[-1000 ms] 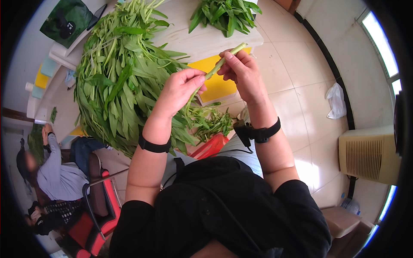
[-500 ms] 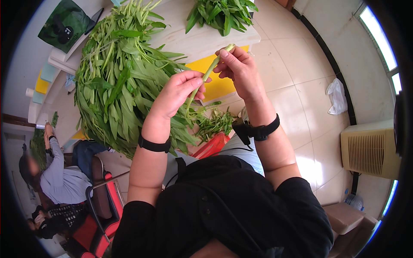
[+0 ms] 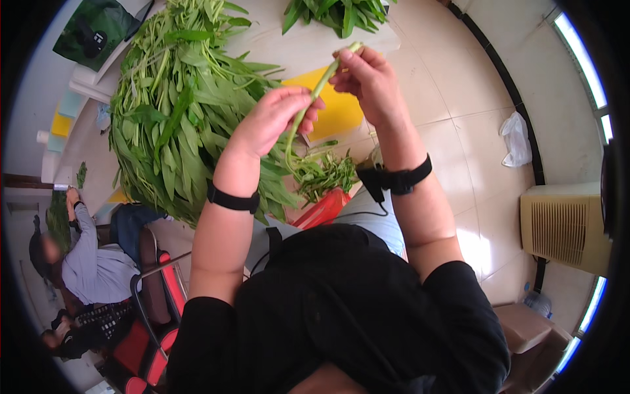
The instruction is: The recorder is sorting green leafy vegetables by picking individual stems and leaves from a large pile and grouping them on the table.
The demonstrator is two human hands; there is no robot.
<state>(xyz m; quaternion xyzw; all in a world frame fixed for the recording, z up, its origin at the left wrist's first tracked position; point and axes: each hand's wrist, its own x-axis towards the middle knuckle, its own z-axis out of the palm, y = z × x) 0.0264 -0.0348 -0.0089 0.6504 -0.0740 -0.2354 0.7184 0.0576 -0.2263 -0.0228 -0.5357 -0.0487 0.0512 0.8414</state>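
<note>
Two hands shared one green stalk. The left hand (image 3: 272, 121) was curled loosely around the lower middle of the water-spinach stem (image 3: 314, 92), thumb and fingers closed on it, while the right hand (image 3: 367, 79) pinched the far, cut end between thumb and fingertips, the other fingers half folded. The stem ran slanting from that far tip down to the near side, where its limp leafy tail drooped below the left hand toward a red basket (image 3: 321, 209) holding trimmed greens (image 3: 325, 174).

By its look the stalk was very light, thin and hollow, springy in the upper part yet apt to snap or kink if bent sharply; the leaves at the tail looked soft and would tear or bruise under a hard squeeze. A gentle pinch on the firm stem, not on the leaves, seemed the safest hold.

Left of the hands lay a large heap of uncut water spinach (image 3: 174, 108) on the pale surface (image 3: 289, 46), with a smaller bunch (image 3: 335, 12) at the far edge and a yellow board (image 3: 335, 108) just beyond the hands. Another seated person (image 3: 98, 269) was at the near left, well apart.
</note>
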